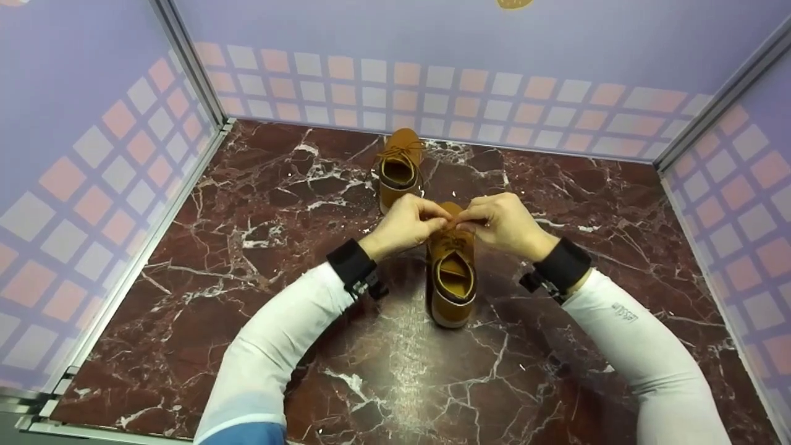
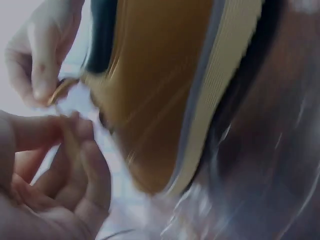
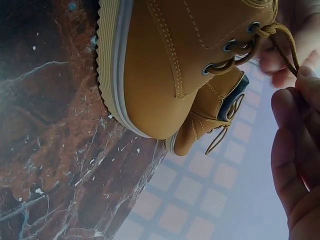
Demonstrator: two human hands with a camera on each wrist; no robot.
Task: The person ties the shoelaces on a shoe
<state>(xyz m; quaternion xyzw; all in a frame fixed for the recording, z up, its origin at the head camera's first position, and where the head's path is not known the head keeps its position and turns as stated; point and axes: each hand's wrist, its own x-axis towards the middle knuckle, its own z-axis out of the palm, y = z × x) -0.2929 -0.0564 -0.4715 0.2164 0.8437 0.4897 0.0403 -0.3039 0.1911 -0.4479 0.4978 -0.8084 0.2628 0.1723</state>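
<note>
A tan lace-up shoe (image 1: pixel 450 314) stands on the marbled tabletop, its toe pointing away from me. Over its front, my left hand (image 1: pixel 406 226) and right hand (image 1: pixel 505 224) meet with fingertips close together. In the right wrist view, a brown shoelace (image 3: pixel 289 41) loops up from the eyelets to my right hand (image 3: pixel 299 150), whose thumb and finger pinch it. The left wrist view shows my left hand (image 2: pixel 55 185) with thumb and finger together at the lace (image 2: pixel 62 91), below the right hand (image 2: pixel 45 55). Blur hides the exact grip there.
A second tan shoe (image 1: pixel 405 141), its laces tied in a bow, stands farther back, slightly left. Purple walls (image 1: pixel 432 37) with pink and white squares enclose the marbled tabletop (image 1: pixel 259 309) at the back and sides. Small white specks dot the surface.
</note>
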